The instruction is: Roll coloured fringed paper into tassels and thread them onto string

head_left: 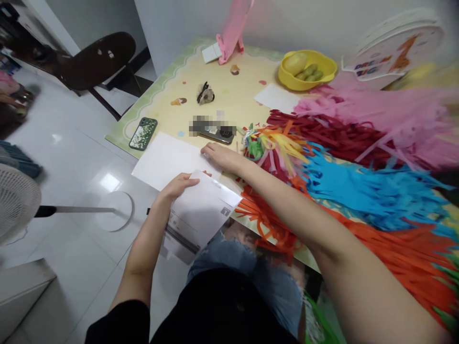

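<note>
My left hand point(179, 185) is closed on a white sheet of paper with printing point(201, 210), thumb on top, and the sheet hangs over the table's front edge above my lap. A blank white sheet of paper point(172, 155) lies on the table just behind that hand. Fingers bent down and not gripping, my right hand point(220, 156) rests at the right end of the blank sheet. Just beyond its fingers is a dark, phone-like device point(218, 133), partly blurred out. A bundle of multicoloured paper strips point(265, 145) lies to the right of this hand.
Fringed paper in pink point(387, 114), dark red point(330, 134), blue point(358, 184) and orange point(390, 253) covers the right side. A yellow bowl point(283, 79) holds fruit. A patterned phone point(143, 134) and a hair clip point(205, 94) lie left. A fan point(17, 203) stands on the floor.
</note>
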Tool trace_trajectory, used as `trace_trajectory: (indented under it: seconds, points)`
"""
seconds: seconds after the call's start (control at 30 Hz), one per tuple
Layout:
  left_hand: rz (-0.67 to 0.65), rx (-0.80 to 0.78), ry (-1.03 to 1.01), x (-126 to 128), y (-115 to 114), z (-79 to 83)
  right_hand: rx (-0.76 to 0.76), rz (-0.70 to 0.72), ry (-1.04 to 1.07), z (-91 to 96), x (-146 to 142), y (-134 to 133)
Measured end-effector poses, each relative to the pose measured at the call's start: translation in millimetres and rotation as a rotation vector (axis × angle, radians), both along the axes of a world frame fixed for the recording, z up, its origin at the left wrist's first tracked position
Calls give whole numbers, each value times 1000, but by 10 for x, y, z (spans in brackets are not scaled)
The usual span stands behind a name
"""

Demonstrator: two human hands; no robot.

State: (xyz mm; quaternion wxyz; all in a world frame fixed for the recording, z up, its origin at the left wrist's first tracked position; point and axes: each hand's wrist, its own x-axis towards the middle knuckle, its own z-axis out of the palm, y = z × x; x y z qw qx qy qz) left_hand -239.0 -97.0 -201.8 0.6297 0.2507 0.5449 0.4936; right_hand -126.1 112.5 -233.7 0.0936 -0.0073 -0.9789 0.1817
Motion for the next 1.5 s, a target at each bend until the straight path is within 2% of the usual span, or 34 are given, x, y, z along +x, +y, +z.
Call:
trace_trajectory:
  seconds: [0.27, 0.5, 0.67, 0.87, 1.1, 1.5]
  points:
    - [10, -14, 5, 10, 6, 2, 40, 56, 51, -63, -39, 48]
    - [7, -66, 8, -9, 9, 31, -18, 10, 49, -88, -23, 52]
    - [65, -35, 54, 1, 51, 46, -49, -13, 34, -79, -51, 72]
    - [98, -78, 66, 21, 80, 22, -61, -5, 19, -80, -87, 93]
    - [71, -109, 99, 14, 105, 52, -63, 14, 11, -68, -68, 100]
    - [114, -128, 82, 47, 112, 79, -45, 52, -5, -36, -101, 97]
